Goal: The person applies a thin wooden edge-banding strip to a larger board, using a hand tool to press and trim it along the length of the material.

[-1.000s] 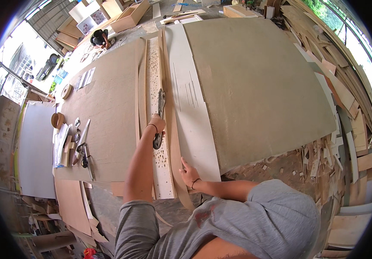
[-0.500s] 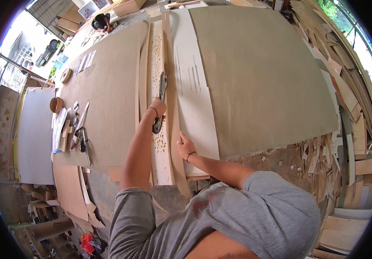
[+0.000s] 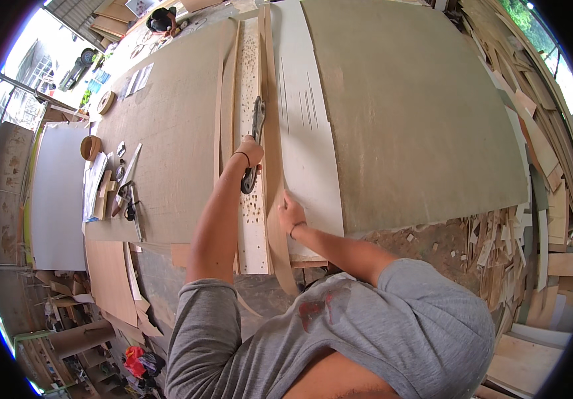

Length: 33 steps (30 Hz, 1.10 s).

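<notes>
My left hand [image 3: 252, 151] grips a dark-handled metal hand tool [image 3: 257, 118] that lies lengthwise on a long pale board [image 3: 250, 73] dotted with small holes. A thin brown veneer strip [image 3: 270, 93] runs along the board's right edge and curls off the table's near edge. My right hand [image 3: 291, 213] presses flat where this strip meets a white sheet [image 3: 303, 133], a little nearer to me than the tool. A dark band sits on my left wrist.
A large grey-brown sheet [image 3: 413, 113] covers the table's right half and a brown one [image 3: 167, 133] the left. Hand tools [image 3: 127, 196] and tape rolls [image 3: 90, 147] lie at the left edge. Wood offcuts [image 3: 499, 243] litter the floor at right. Another person [image 3: 163, 18] works beyond the table's far end.
The view has tilted forward, so both hands sit higher in the picture. My left hand keeps hold of the tool and my right hand stays on the strip.
</notes>
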Motion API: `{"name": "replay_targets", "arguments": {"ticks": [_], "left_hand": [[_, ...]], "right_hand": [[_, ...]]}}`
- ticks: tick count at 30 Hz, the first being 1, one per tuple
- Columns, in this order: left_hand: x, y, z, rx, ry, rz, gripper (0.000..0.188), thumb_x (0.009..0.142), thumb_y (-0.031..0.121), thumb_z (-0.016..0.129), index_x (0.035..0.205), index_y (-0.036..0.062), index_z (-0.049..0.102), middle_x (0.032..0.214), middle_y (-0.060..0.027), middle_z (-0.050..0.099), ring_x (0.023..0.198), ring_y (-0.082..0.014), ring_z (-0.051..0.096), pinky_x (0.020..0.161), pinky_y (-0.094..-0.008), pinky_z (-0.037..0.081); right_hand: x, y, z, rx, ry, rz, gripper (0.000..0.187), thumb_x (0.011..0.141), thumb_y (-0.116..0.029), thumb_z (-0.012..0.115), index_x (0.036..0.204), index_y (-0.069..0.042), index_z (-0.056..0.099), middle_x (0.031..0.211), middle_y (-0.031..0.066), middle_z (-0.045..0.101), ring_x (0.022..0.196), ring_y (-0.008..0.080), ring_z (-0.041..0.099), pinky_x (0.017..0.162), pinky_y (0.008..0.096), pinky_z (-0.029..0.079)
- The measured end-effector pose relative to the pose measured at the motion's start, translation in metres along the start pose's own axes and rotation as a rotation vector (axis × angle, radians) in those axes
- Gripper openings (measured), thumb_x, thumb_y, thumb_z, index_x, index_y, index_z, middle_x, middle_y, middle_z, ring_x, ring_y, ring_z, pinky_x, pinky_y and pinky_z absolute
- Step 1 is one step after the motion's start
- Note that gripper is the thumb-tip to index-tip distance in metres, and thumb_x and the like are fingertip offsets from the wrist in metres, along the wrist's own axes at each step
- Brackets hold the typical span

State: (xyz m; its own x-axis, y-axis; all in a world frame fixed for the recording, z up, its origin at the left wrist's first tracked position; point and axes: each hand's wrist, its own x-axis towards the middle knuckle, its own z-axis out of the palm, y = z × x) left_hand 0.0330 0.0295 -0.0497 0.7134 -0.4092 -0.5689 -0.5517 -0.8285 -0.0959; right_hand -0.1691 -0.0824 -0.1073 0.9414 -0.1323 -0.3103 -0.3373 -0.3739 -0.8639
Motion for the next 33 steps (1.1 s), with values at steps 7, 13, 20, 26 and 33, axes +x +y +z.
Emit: {"name": "replay_targets", "arguments": {"ticks": [7,13,20,26,33], "left_hand": [[-0.019,0.039,-0.035,-0.77,0.098,-0.345,0.02,0.082,0.009,0.043,0.091,-0.0033,0.056,0.07,-0.0118,0.06,0.057,-0.0215,0.059,0.057,-0.036,0.046],[-0.03,-0.015,0.006,-1.072,-0.103,-0.366,0.03,0.082,-0.001,0.035,0.109,-0.005,0.022,0.069,-0.0189,0.053,0.045,-0.0225,0.055,0.035,-0.0377,0.046],[-0.032,0.028,-0.036,-0.496,0.073,-0.294,0.02,0.08,0.012,0.046,0.092,0.0008,0.058,0.077,-0.0077,0.062,0.066,-0.0198,0.06,0.061,-0.0386,0.041],[-0.002,-0.004,-0.007,-0.212,-0.025,-0.056,0.02,0.08,0.014,0.047,0.088,0.0039,0.062,0.08,-0.0062,0.063,0.072,-0.0195,0.061,0.067,-0.0382,0.04],[0.007,-0.016,0.015,-0.082,-0.02,0.074,0.022,0.079,0.017,0.048,0.084,0.0076,0.067,0.082,-0.0045,0.065,0.079,-0.0192,0.061,0.075,-0.0376,0.038]], "right_hand": [[0.012,0.013,-0.013,-0.045,-0.021,-0.104,0.054,0.077,-0.014,0.048,0.128,-0.006,0.033,0.089,0.0248,0.057,0.081,0.0371,0.056,0.072,0.0404,0.044],[-0.067,-0.009,-0.016,0.001,-0.295,-0.014,0.054,0.077,-0.013,0.047,0.128,-0.005,0.031,0.086,0.0258,0.056,0.08,0.0388,0.055,0.071,0.0427,0.044],[-0.005,0.019,0.002,0.009,0.011,-0.12,0.051,0.075,-0.015,0.051,0.123,-0.002,0.04,0.078,0.0231,0.057,0.07,0.0343,0.057,0.066,0.0375,0.045],[0.006,0.007,-0.009,0.024,-0.031,-0.152,0.054,0.075,-0.013,0.051,0.126,-0.003,0.035,0.081,0.0217,0.059,0.071,0.0336,0.057,0.07,0.0378,0.045],[-0.036,-0.006,-0.015,0.091,-0.106,-0.07,0.055,0.076,-0.013,0.052,0.128,-0.01,0.034,0.065,0.0177,0.055,0.061,0.0313,0.055,0.058,0.0398,0.042]]}}
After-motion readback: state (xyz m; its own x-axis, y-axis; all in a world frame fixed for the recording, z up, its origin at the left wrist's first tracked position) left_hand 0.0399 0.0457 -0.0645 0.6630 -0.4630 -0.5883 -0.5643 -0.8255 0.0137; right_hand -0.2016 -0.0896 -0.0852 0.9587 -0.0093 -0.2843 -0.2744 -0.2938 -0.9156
